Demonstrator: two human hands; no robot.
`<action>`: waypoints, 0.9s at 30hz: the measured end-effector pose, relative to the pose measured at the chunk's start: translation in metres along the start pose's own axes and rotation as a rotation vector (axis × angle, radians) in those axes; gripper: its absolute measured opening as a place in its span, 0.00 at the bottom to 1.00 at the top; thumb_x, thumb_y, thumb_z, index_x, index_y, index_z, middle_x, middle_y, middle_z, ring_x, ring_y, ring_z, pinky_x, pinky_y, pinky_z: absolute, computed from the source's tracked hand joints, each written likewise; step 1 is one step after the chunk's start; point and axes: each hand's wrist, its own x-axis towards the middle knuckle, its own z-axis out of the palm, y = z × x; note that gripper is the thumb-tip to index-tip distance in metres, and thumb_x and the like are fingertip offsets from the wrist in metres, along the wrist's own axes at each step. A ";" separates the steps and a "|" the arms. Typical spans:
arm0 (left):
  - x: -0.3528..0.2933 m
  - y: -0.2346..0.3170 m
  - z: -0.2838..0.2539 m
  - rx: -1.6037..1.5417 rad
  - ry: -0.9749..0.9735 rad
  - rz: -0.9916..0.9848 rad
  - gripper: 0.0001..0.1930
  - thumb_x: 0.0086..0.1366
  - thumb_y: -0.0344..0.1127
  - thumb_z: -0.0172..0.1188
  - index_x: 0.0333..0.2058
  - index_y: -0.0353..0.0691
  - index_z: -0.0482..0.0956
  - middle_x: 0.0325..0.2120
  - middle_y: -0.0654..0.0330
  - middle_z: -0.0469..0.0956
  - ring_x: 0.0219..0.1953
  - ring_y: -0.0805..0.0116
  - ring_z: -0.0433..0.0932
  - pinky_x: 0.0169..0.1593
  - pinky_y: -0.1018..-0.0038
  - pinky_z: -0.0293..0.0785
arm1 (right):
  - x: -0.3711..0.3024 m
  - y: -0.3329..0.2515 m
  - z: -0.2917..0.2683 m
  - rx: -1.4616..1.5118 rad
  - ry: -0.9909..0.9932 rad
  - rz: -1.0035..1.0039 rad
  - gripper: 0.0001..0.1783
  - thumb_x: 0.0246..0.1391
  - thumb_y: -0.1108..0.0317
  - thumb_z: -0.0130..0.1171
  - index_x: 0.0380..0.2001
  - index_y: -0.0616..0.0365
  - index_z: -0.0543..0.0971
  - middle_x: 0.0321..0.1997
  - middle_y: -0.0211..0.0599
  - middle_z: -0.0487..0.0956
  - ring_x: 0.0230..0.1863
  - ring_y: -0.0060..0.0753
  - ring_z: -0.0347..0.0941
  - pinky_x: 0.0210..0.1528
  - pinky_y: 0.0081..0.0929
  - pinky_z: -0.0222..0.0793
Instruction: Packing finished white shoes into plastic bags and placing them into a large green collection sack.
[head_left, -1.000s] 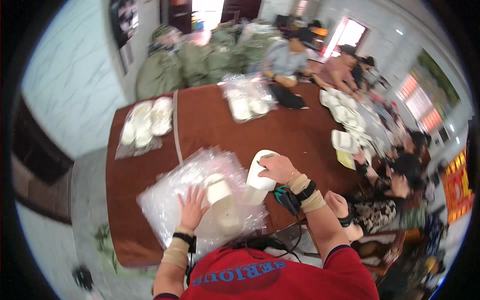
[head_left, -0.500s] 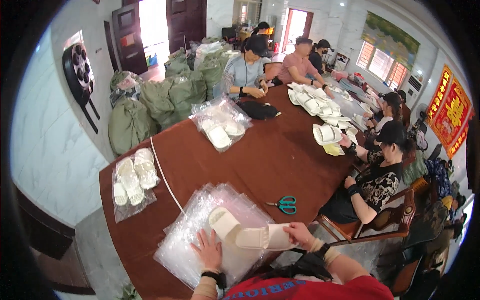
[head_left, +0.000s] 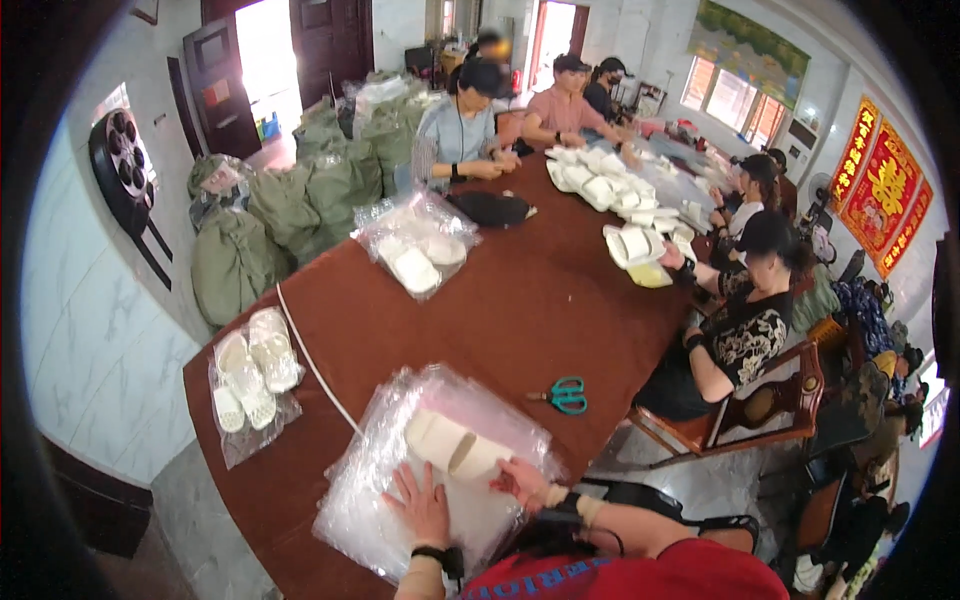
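On a stack of clear plastic bags (head_left: 375, 500) lies a pair of cream slippers (head_left: 438, 438), end to end. Some film seems to lie around them, but I cannot tell whether they are inside a bag. My right hand (head_left: 522, 487) is closed at the near right end of the pair, its fingers gripping the slipper edge. My left hand (head_left: 422, 510) rests flat on the plastic, fingers spread, just below the slippers. To the right of the stack, scissors (head_left: 562, 396) with teal handles lie on the brown tablecloth (head_left: 440, 330).
Bagged slippers (head_left: 255, 375) lie at the table's left edge, and more (head_left: 415, 255) farther back. A white cord (head_left: 318, 370) crosses the cloth. Loose slippers (head_left: 605, 185) are heaped at the far right, where several people sit working. Green sacks (head_left: 240, 265) stand beyond the table.
My right hand has moved left and inward, bringing the slippers down flat onto the plastic stack. My left hand stays spread on the bags. The view has shifted slightly.
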 end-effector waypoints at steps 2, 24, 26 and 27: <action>-0.002 -0.002 0.002 0.049 -0.003 0.018 0.31 0.67 0.48 0.51 0.67 0.51 0.59 0.70 0.48 0.50 0.72 0.46 0.43 0.67 0.34 0.30 | 0.003 -0.008 0.000 -0.012 -0.047 -0.115 0.11 0.64 0.59 0.55 0.38 0.56 0.72 0.33 0.34 0.78 0.27 0.30 0.77 0.32 0.28 0.78; 0.004 -0.005 0.007 -0.043 0.092 -0.124 0.32 0.66 0.52 0.51 0.66 0.47 0.61 0.70 0.58 0.53 0.72 0.60 0.48 0.69 0.39 0.36 | 0.178 -0.256 0.040 -0.696 0.050 -0.654 0.15 0.61 0.68 0.50 0.50 0.54 0.76 0.44 0.33 0.78 0.34 0.26 0.77 0.31 0.23 0.72; 0.001 -0.011 0.009 -0.010 0.077 -0.128 0.32 0.66 0.52 0.51 0.66 0.47 0.62 0.70 0.58 0.53 0.72 0.60 0.48 0.69 0.39 0.36 | 0.177 -0.219 0.133 -0.788 -0.231 -0.503 0.14 0.59 0.67 0.54 0.49 0.54 0.77 0.38 0.31 0.80 0.34 0.24 0.77 0.33 0.22 0.72; 0.005 -0.011 0.008 -0.032 0.059 -0.120 0.32 0.67 0.53 0.50 0.66 0.47 0.61 0.70 0.59 0.52 0.72 0.60 0.48 0.68 0.38 0.37 | 0.192 -0.207 0.165 -0.874 -0.337 -0.487 0.14 0.60 0.66 0.55 0.47 0.55 0.78 0.37 0.30 0.80 0.33 0.22 0.76 0.33 0.21 0.72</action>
